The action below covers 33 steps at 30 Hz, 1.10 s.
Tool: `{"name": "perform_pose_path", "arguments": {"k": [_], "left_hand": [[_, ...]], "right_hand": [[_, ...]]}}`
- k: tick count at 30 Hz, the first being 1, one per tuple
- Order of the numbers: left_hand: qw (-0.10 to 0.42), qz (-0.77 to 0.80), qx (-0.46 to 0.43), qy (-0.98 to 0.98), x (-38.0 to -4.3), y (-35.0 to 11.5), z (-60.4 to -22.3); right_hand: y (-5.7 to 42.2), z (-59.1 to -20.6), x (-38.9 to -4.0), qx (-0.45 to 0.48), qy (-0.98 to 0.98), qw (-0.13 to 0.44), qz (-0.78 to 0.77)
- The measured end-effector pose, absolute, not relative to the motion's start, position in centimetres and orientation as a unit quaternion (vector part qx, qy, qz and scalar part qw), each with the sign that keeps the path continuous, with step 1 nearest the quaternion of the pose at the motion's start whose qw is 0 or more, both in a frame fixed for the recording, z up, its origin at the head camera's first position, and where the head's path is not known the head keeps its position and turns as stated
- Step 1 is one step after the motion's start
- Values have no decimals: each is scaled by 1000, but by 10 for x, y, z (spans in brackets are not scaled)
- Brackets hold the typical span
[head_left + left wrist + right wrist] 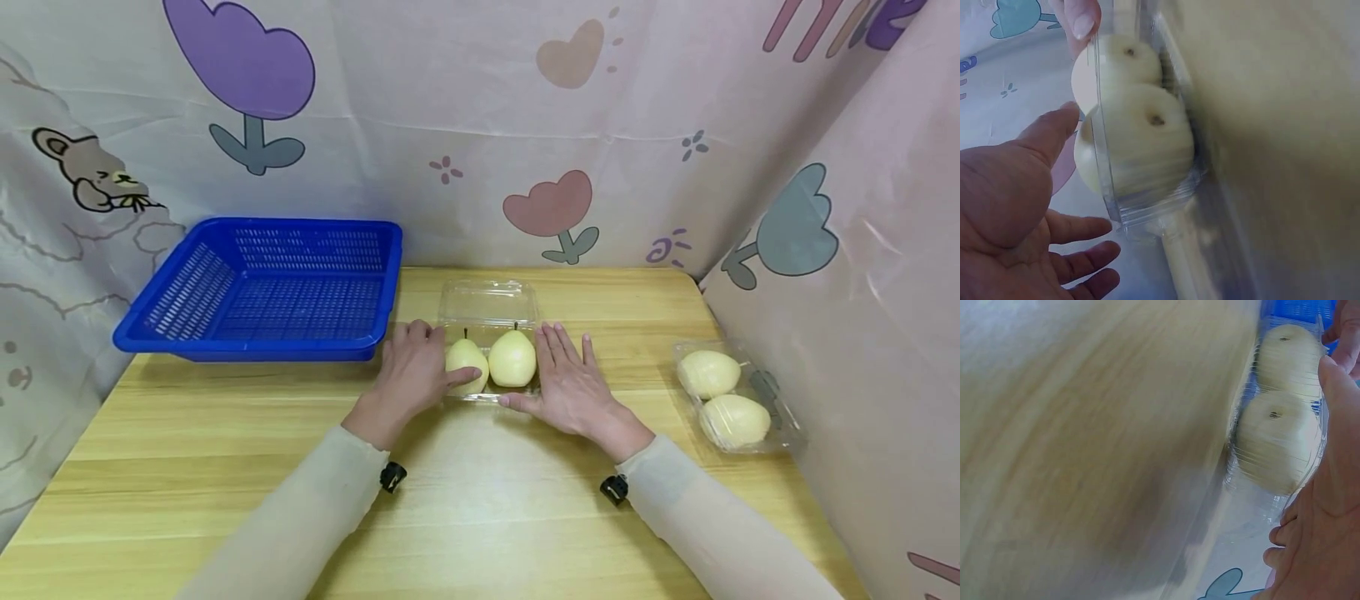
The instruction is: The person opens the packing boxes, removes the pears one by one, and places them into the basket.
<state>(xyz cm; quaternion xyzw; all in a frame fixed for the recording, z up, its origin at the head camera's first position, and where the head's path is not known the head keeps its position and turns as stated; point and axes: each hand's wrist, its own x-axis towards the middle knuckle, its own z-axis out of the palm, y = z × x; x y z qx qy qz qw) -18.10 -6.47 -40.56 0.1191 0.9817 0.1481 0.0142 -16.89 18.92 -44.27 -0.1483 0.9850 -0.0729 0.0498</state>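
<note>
"Clear plastic, and it is flanked by both hands! How is the left hand (pixel 412 367) held?"

"Open, with the fingers loosely extended at the left side of the container (pixel 480 398) and the thumb reached across the left pear (pixel 459 357). Whether that pear is touched cannot be told."

"And the right hand (pixel 570 385)?"

"Open as well! The fingers are laid straight along the container's right side, the thumb set at its front rim."

"The contents?"

"The left pear and the right pear (pixel 513 360), both pale yellow, are seated side by side inside, stems pointed to the back. Behind them the lid (pixel 487 302) is laid open."

"And farther out?"

"At the back left of the counter (pixel 480 517), a blue basket (pixel 255 346) is placed, its front corner just beside the left hand. Near the right edge, two more pears (pixel 735 421) are held in a second container (pixel 783 421). Everything is backed by a curtain (pixel 465 100) printed with flowers."
</note>
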Motion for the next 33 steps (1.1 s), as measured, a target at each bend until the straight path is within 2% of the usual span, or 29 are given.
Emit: {"name": "perform_pose_path", "arguments": {"k": [13, 24, 33], "left_hand": [[70, 79, 131, 986, -197, -60, -403], [50, 107, 165, 979, -190, -59, -399], [73, 110, 181, 975, -193, -59, -395]], "right_hand": [[187, -444, -169, -146, 985, 51, -79], [187, -444, -169, -143, 985, 48, -85], [188, -444, -168, -140, 985, 41, -92]]}}
